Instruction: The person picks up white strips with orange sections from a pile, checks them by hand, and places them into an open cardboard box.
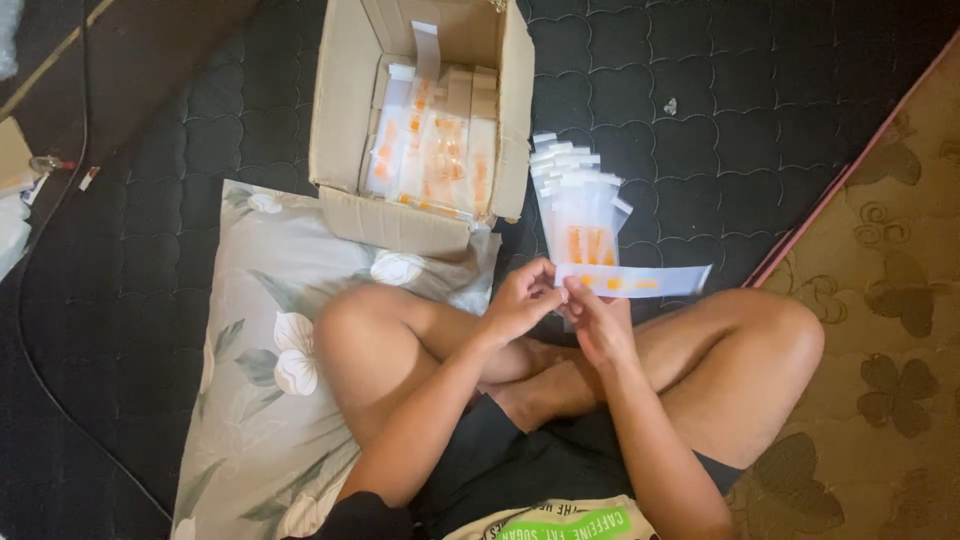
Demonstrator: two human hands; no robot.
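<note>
Fingers of left hand (520, 298) and right hand (598, 322) pinch a flat, glossy clear plastic pouch (633, 281) over quilted black mat (690, 130)

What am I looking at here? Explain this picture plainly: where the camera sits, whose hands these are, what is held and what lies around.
There is one picture, taken by a camera worn on a person's head, looking down. The person sits cross-legged on a dark quilted mat. The left hand and right hand are the person's own, and together they hold one end of a clear packet with orange pieces inside, lying sideways. Just beyond it lies a fanned pile of similar packets. To the left of the pile stands an open cardboard box filled with more of them. Under the box's near edge and the left knee lies a grey flowered pillow.
</note>
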